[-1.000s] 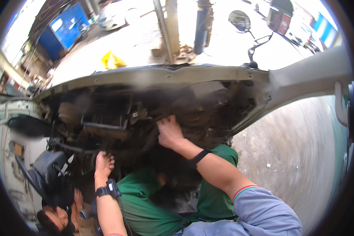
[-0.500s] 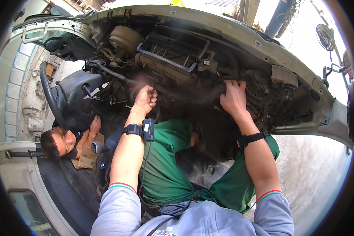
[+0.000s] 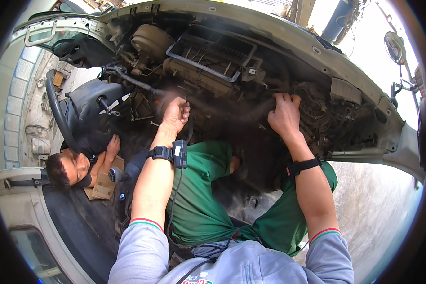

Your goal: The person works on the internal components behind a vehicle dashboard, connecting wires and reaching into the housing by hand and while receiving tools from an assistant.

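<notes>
My left hand (image 3: pixel 176 115) is closed in a fist in front of the opened dashboard space. Something thin and dark shows at its fingertips, too small to name. Behind it, a long dark tube (image 3: pixel 136 84) runs from the steering column side across toward the right. My right hand (image 3: pixel 285 112) has its fingers curled over the tube's dusty right stretch, near a dark round housing (image 3: pixel 312 103). Above and between both hands sits a brown heater box (image 3: pixel 194 71) with an open rectangular frame (image 3: pixel 238 72). Shadow and dust hide the parts below the tube.
Another person (image 3: pixel 73 168) lies at the left beneath the steering wheel (image 3: pixel 57 106), beside a piece of cardboard (image 3: pixel 105 185) and a gear lever (image 3: pixel 117 175). A pale box (image 3: pixel 345 91) is fixed at the right. The body's metal edge (image 3: pixel 270 29) arches across the far side.
The camera view has shifted slightly, and the frame structure sits a little higher in the picture. My left hand is raised slightly; both hands keep nearly the same places and grips.
</notes>
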A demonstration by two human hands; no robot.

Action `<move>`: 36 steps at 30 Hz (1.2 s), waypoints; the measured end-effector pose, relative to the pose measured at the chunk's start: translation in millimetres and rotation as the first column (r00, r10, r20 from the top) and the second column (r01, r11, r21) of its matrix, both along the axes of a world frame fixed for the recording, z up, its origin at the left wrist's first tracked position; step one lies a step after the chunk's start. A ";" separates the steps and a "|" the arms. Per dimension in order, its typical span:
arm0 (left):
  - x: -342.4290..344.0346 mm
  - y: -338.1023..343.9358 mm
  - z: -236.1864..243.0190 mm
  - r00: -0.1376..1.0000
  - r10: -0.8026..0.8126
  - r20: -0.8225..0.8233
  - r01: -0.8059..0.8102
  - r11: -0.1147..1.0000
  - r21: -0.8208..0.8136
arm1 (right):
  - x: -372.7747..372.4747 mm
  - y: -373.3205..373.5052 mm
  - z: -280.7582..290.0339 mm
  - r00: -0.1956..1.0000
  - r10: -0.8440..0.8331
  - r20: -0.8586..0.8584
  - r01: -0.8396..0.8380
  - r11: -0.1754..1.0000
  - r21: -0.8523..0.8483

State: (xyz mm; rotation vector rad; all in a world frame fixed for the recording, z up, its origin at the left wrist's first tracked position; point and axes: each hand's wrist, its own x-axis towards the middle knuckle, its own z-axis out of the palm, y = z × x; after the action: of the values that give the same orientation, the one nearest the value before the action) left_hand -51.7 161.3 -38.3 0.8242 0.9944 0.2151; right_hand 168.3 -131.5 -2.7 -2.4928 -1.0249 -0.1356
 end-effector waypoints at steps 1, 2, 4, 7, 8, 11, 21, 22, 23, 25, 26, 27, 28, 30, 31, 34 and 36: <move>-2.0 1.2 -0.5 1.000 -0.018 -0.005 0.018 1.000 0.013 | -0.8 1.1 1.3 1.000 0.001 -0.005 -0.001 1.000 -0.004; -1.3 0.4 2.0 0.999 -0.038 -0.008 0.038 0.999 0.025 | -0.4 0.7 0.9 1.000 0.001 -0.004 -0.001 1.000 -0.003; 2.7 -4.6 4.9 0.999 -0.031 -0.044 0.031 0.999 0.008 | 0.6 -1.2 -1.5 1.000 0.009 0.010 -0.009 1.000 -0.003; 3.8 -8.9 16.3 0.998 -0.024 -0.061 0.020 0.998 -0.053 | 0.5 -1.9 -1.7 1.000 0.019 0.006 -0.019 1.000 -0.010; 4.0 -10.2 16.3 0.994 -0.017 -0.108 0.016 1.000 -0.008 | 0.3 -2.2 -1.5 1.000 0.022 0.006 -0.022 1.000 -0.010; 2.9 -9.4 13.3 0.986 0.033 -0.161 -0.026 0.999 0.044 | -0.3 -3.7 -1.0 0.999 0.032 0.000 -0.032 0.999 -0.007; 1.6 -4.5 4.8 0.986 0.081 -0.144 -0.070 0.994 0.084 | 0.9 -2.7 0.2 0.999 0.028 -0.032 -0.028 1.000 -0.004; 1.8 -5.1 6.9 0.986 0.078 -0.148 -0.067 0.995 0.078 | 1.0 -2.9 0.2 0.999 0.029 -0.032 -0.029 1.000 -0.006; 2.2 -5.8 8.5 0.986 0.075 -0.151 -0.065 0.995 0.072 | 1.1 -3.2 0.3 0.999 0.030 -0.032 -0.030 1.000 -0.008; 2.4 -8.1 11.1 0.985 0.082 -0.150 -0.072 0.995 0.071 | 1.1 -3.4 0.6 0.999 0.026 -0.034 -0.026 1.000 -0.008; 2.5 -8.7 11.0 0.985 0.088 -0.149 -0.078 0.994 0.072 | 1.0 -3.4 0.8 0.999 0.026 -0.032 -0.026 1.000 -0.010; 2.9 -8.9 10.9 0.985 0.087 -0.148 -0.078 0.995 0.070 | 0.9 -3.3 0.8 0.999 0.023 -0.032 -0.023 1.000 -0.009; 3.6 -8.8 10.9 0.983 0.096 -0.157 -0.085 0.994 0.072 | 0.8 -3.3 1.1 0.999 0.020 -0.032 -0.020 1.000 -0.008; 4.1 -7.4 9.7 0.980 0.104 -0.168 -0.093 0.993 0.072 | -1.0 -2.4 2.1 0.999 0.023 -0.032 -0.024 1.000 -0.007; 4.3 -6.9 8.7 0.980 0.106 -0.169 -0.094 0.993 0.075 | -1.4 -2.5 2.4 0.999 0.027 -0.033 -0.027 1.000 -0.003; 3.2 -4.2 5.8 0.980 0.107 -0.167 -0.096 0.993 0.074 | -1.8 -2.9 3.3 0.999 0.032 -0.038 -0.032 0.999 0.001; 2.0 -1.9 3.2 0.980 0.110 -0.165 -0.099 0.992 0.074 | -1.2 -2.3 2.1 0.999 0.038 -0.031 -0.038 0.999 0.002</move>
State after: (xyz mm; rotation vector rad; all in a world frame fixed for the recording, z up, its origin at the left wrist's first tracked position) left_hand -49.7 159.5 -35.1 0.8606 1.1967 0.2725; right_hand 167.1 -133.8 -0.6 -2.4645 -1.0583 -0.0857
